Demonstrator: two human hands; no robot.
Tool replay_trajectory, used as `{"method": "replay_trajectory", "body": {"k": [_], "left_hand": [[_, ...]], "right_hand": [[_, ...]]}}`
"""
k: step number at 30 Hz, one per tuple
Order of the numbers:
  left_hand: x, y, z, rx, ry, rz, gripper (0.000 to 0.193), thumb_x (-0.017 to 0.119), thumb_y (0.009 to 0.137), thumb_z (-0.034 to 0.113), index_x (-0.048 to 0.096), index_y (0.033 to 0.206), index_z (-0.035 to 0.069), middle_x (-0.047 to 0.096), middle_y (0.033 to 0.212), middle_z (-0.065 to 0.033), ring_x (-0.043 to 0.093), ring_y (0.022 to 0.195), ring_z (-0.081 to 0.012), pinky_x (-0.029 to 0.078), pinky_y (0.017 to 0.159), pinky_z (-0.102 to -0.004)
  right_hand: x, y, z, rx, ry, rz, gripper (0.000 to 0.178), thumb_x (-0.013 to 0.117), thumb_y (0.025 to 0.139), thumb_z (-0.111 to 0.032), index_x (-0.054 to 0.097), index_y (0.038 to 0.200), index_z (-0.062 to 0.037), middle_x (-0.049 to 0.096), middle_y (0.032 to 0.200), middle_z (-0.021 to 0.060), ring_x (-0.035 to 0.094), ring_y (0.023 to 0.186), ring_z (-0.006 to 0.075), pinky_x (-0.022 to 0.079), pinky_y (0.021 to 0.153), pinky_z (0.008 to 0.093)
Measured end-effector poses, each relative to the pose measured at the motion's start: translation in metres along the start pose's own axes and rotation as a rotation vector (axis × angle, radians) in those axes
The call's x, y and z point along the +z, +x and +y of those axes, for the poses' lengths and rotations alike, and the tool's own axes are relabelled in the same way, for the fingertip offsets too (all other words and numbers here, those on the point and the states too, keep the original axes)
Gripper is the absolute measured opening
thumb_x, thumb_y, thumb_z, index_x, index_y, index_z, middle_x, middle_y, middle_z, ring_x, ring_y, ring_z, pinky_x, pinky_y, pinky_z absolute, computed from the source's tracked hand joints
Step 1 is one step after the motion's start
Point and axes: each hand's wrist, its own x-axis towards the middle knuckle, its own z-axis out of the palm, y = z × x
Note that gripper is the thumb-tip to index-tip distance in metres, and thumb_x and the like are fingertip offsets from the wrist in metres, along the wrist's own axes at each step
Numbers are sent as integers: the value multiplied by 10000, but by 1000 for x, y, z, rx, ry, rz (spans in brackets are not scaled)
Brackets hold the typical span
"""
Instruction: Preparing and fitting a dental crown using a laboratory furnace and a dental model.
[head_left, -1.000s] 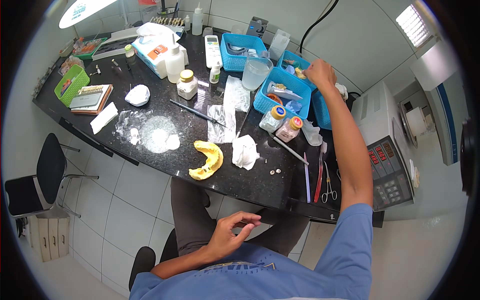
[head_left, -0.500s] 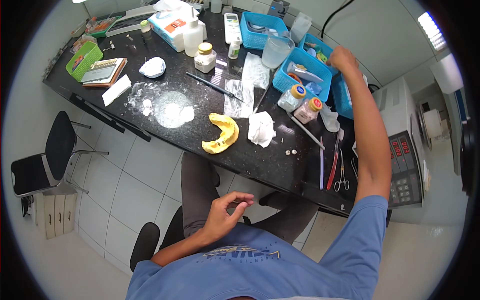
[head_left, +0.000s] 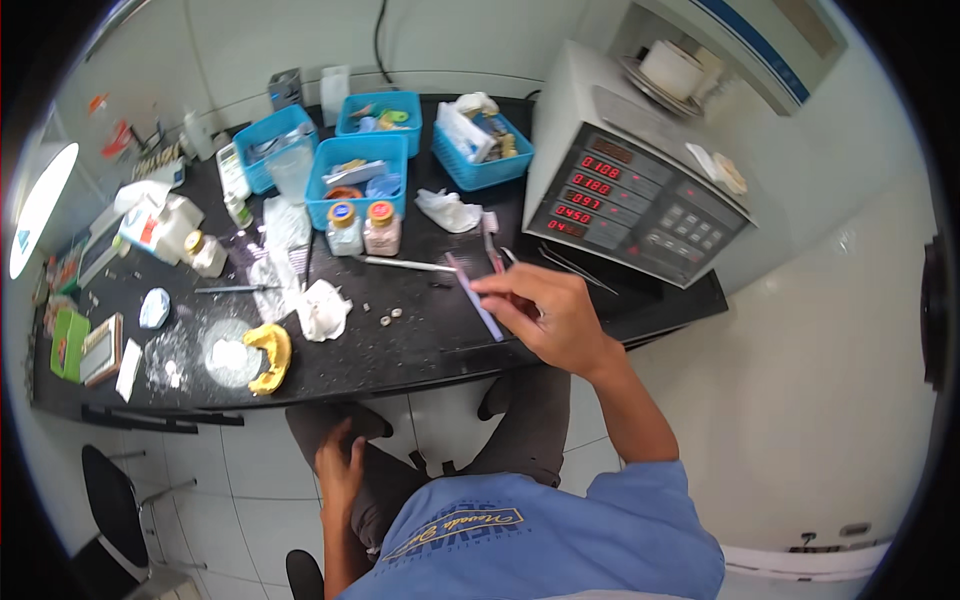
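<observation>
My right hand (head_left: 545,312) hovers above the right part of the black bench, thumb and fingertips drawn together. What they pinch, if anything, I cannot make out. Close to the fingertips lies a thin lilac stick (head_left: 475,300). A red-handled toothbrush (head_left: 490,232) lies partly hidden under the hand. Beside it a grey rod (head_left: 405,264) points toward the fingertips. My left hand (head_left: 341,468) hangs by my left thigh with its fingers apart, holding nothing. A yellow horseshoe-shaped dental cast (head_left: 270,358) sits near the bench's front edge, and two small pale tooth-like pieces (head_left: 390,317) lie farther right.
Blue baskets (head_left: 358,205) stand along the back, with two jars (head_left: 363,230) before one. A boxy machine with red digits (head_left: 640,190) occupies the right end; metal tweezers (head_left: 580,268) lie in front of it. Crumpled tissue (head_left: 324,310) and white powder (head_left: 230,350) lie leftward.
My view has swung to the right. My right hand has come back from the rear baskets to the tools near the front. My left hand has lowered from before my torso to my thigh.
</observation>
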Motion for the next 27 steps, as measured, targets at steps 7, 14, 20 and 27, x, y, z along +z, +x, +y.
{"method": "replay_trajectory", "body": {"k": [7, 14, 20, 27], "left_hand": [[-15, 6, -97, -141, 758, 99, 713, 736, 797, 199, 416, 1414, 37, 319, 1487, -279, 283, 1366, -496, 302, 1121, -518], [-12, 46, -143, -189, 647, 243, 878, 709, 818, 250, 213, 1502, 10, 214, 1495, -364, 243, 1372, -539, 258, 1134, -538], [-15, 59, -161, -123, 697, 273, 876, 698, 830, 239, 193, 1495, -28, 235, 1480, -376, 272, 1359, -536, 271, 1123, -531], [-26, 50, -197, -43, 551, 303, 812, 705, 841, 290, 298, 1457, -48, 404, 1405, -331, 414, 1296, -478, 356, 1089, -461]], "right_hand": [[-20, -100, 53, 456, 156, 350, 141, 679, 905, -113, 659, 824, 0, 612, 620, 24, 544, 525, 48, 406, 489, 220], [-14, -119, 86, 530, 144, 618, 146, 644, 932, -133, 674, 867, -6, 607, 616, 15, 545, 537, 46, 388, 498, 212], [-21, -121, 104, 486, 37, 620, 84, 641, 921, -92, 671, 909, -14, 589, 623, 7, 520, 547, 38, 394, 506, 205], [-19, -101, 119, 451, 14, 659, 82, 617, 927, -72, 675, 926, -14, 601, 675, 16, 517, 556, 49, 412, 518, 210]]}}
